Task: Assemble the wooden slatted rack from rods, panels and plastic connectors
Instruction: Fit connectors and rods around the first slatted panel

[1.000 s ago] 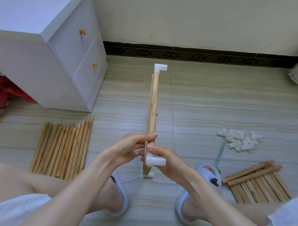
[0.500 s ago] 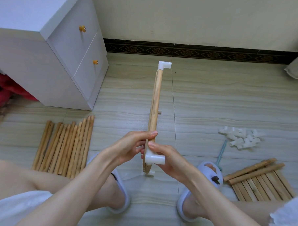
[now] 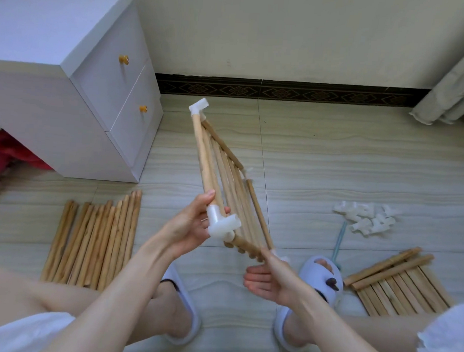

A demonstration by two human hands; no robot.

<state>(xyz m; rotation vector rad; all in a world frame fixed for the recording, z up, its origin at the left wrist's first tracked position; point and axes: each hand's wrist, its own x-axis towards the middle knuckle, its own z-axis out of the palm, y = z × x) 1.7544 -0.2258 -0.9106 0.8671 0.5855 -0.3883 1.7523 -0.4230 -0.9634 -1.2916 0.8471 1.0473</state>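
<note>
Loose rods (image 3: 90,238) lie side by side on the floor (image 3: 332,159). The left hand (image 3: 190,222) grips the white corner connector (image 3: 222,224) of the slatted panel (image 3: 225,181), held tilted in the air. The right hand (image 3: 270,280) pinches its near right corner. Spare connectors (image 3: 364,217) are heaped further right, above another panel (image 3: 396,281).

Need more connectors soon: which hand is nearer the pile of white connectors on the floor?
Right. The right hand is at the panel's near corner, left of the pile; the left hand is farther left.
</note>
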